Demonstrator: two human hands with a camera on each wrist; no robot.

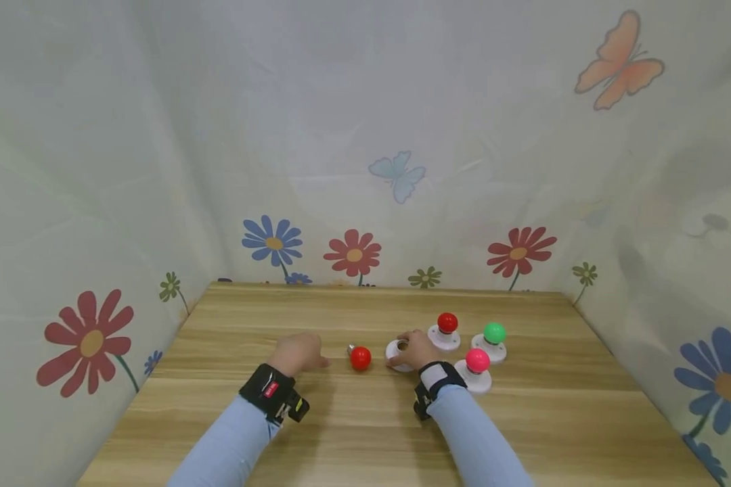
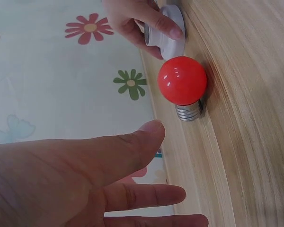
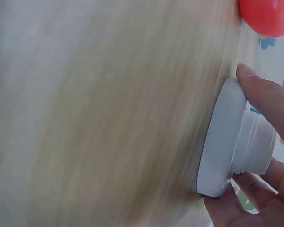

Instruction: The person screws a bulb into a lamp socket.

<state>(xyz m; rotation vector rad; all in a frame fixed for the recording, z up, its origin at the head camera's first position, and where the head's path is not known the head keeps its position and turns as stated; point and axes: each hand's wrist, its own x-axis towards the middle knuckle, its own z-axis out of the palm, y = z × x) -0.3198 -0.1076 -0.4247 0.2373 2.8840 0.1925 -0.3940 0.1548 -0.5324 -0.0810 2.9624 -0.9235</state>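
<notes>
A red light bulb (image 1: 361, 358) with a silver screw base lies on its side on the table between the two hands. My left hand (image 1: 298, 354) hovers just left of it, holding nothing; in the left wrist view its fingers (image 2: 146, 196) are straight and spread, apart from the bulb (image 2: 182, 81). With thumb and fingers at opposite edges, my right hand (image 1: 418, 350) grips a white round lamp socket (image 1: 397, 350). In the right wrist view this socket (image 3: 222, 142) sits at the tabletop, no bulb in it.
Right of my right hand stand three white sockets with bulbs fitted: a red bulb (image 1: 447, 322) at the back, a green bulb (image 1: 495, 333) and a pink bulb (image 1: 478, 360). The wooden table (image 1: 268, 304) ends at a flower-printed curtain (image 1: 317, 135) behind and at the sides.
</notes>
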